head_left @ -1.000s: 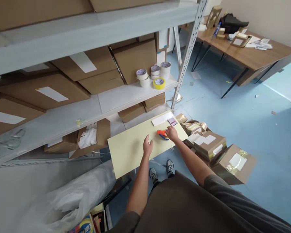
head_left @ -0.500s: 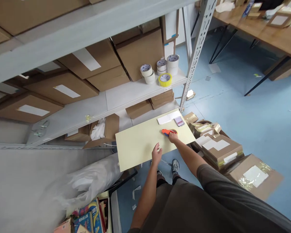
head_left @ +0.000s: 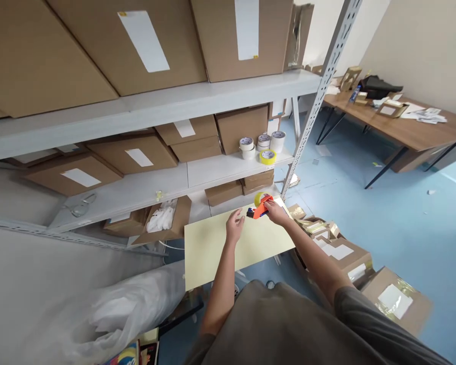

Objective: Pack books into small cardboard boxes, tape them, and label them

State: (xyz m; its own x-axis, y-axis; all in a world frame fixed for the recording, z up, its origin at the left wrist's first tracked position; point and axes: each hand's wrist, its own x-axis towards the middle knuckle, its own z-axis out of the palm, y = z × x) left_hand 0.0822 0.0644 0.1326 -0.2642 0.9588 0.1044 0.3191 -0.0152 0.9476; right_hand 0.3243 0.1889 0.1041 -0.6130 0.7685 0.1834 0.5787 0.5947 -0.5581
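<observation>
An orange tape dispenser with a roll of yellowish tape is gripped in my right hand, raised above the pale yellow board. Its dark blue-black end points left. My left hand is over the board just left of that end, fingers parted and nothing in them. It does not touch the dispenser. My right hand and the dispenser cover much of the board's far right part.
Shelves ahead carry cardboard boxes, white tape rolls and a yellow tape roll. Taped parcels lie on the floor at right. A large plastic bag stands at left. Farther right is a wooden table.
My right hand has lifted the tape dispenser off the board and turned it so its tape roll faces away. My left hand has moved slightly left and forward. The view has tilted up.
</observation>
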